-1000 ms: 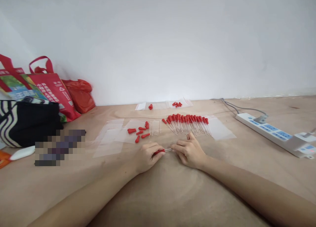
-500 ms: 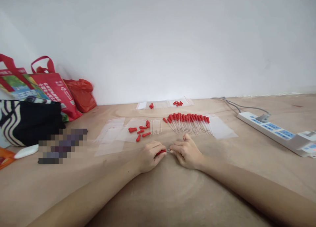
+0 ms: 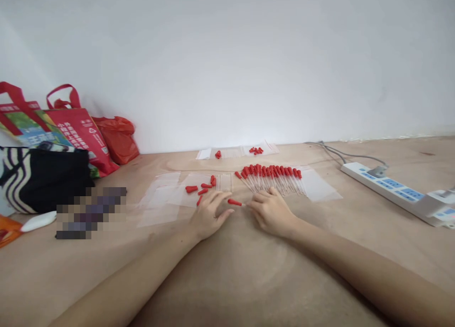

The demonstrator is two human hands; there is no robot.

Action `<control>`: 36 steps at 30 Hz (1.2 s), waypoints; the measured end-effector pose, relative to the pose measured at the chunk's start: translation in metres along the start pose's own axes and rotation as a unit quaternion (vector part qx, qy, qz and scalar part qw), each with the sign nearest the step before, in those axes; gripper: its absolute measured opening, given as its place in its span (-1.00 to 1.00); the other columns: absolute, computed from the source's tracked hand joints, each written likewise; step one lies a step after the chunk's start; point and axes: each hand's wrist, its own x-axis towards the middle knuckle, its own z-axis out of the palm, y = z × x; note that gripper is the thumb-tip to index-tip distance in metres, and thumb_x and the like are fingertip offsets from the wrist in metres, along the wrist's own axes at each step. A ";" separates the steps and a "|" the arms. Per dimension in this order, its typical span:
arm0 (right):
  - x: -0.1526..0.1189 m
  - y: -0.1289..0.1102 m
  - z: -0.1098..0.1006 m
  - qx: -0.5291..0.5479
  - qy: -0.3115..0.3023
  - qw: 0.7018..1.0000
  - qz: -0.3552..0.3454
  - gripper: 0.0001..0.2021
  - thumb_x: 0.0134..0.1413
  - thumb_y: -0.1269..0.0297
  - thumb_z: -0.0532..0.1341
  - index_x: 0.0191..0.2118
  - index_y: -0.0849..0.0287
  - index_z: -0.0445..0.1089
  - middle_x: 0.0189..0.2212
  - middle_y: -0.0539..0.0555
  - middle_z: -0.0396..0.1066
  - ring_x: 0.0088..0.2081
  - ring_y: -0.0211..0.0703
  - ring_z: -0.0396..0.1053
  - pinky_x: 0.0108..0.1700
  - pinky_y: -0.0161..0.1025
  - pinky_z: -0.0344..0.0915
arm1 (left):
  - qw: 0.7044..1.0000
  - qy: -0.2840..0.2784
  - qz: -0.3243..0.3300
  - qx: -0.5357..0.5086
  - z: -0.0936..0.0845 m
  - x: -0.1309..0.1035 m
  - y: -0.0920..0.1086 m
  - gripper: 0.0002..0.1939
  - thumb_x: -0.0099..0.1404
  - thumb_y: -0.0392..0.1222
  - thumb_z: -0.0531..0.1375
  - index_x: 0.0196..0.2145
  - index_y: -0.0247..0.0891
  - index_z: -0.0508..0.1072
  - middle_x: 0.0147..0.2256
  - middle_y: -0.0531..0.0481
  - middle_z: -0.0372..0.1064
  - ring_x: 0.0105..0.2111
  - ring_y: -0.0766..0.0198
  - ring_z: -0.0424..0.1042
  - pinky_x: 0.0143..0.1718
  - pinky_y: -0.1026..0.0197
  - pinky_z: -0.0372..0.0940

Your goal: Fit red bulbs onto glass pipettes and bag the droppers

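My right hand [image 3: 268, 211] is closed on the clear tube of a dropper whose red rubber bulb [image 3: 234, 202] points left; most of the tube is hidden by the fingers. My left hand [image 3: 210, 216] is open just left of that bulb, fingers apart and holding nothing. Past the left hand lie several loose red bulbs [image 3: 192, 189] on a clear plastic bag, with several thin clear tubes [image 3: 224, 182] beside them. Behind my right hand a row of droppers with red bulbs [image 3: 273, 170] lies side by side, tubes toward me.
A white power strip [image 3: 394, 189] with grey cords lies at right. Flat clear bags [image 3: 159, 199] lie left of centre, another [image 3: 323, 185] right of the row. More bulbs [image 3: 256, 150] lie near the wall. Shopping bags [image 3: 81, 132] and a black striped bag [image 3: 53, 180] stand at left.
My left hand has let go of the red bulb, opened and moved slightly left and away from me. My right hand has shifted a little forward with the dropper.
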 end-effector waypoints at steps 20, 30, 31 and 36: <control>0.076 0.015 0.032 -0.022 -0.069 0.945 0.320 -0.74 0.04 0.27 -0.01 -0.29 0.29 0.35 -0.32 0.30 0.41 -0.27 0.01 0.36 -0.26 -0.15 0.04 | 0.978 0.017 -0.173 0.115 -0.004 -0.006 -0.031 -0.86 0.11 -0.19 0.14 -0.34 -0.25 0.27 -0.31 -0.05 0.20 -0.27 0.15 0.26 -0.26 0.11 0.22; 0.083 0.000 0.034 -0.019 -0.014 0.963 0.269 -0.72 0.07 0.21 -0.05 -0.25 0.25 0.31 -0.32 0.21 0.42 -0.26 -0.07 0.34 -0.18 -0.15 -0.05 | 0.972 0.009 -0.196 0.126 -0.003 -0.005 -0.034 -0.82 0.13 -0.18 0.13 -0.27 -0.24 0.36 -0.27 -0.06 0.22 -0.21 0.14 0.25 -0.19 0.13 0.21; 0.085 -0.003 0.036 -0.016 -0.017 0.964 0.264 -0.73 0.06 0.23 -0.05 -0.29 0.24 0.33 -0.31 0.20 0.42 -0.26 -0.07 0.34 -0.18 -0.15 -0.06 | 0.972 0.009 -0.195 0.128 -0.003 -0.005 -0.035 -0.82 0.13 -0.18 0.13 -0.27 -0.24 0.37 -0.27 -0.06 0.22 -0.21 0.14 0.25 -0.19 0.13 0.21; 0.098 -0.007 0.044 -0.011 -0.066 0.945 0.321 -0.75 0.00 0.30 0.00 -0.29 0.27 0.36 -0.31 0.25 0.41 -0.30 -0.07 0.35 -0.17 -0.11 -0.08 | 0.973 0.012 -0.194 0.126 -0.001 -0.004 -0.038 -0.89 0.15 -0.21 0.11 -0.36 -0.25 0.38 -0.29 -0.06 0.24 -0.25 0.14 0.26 -0.24 0.13 0.22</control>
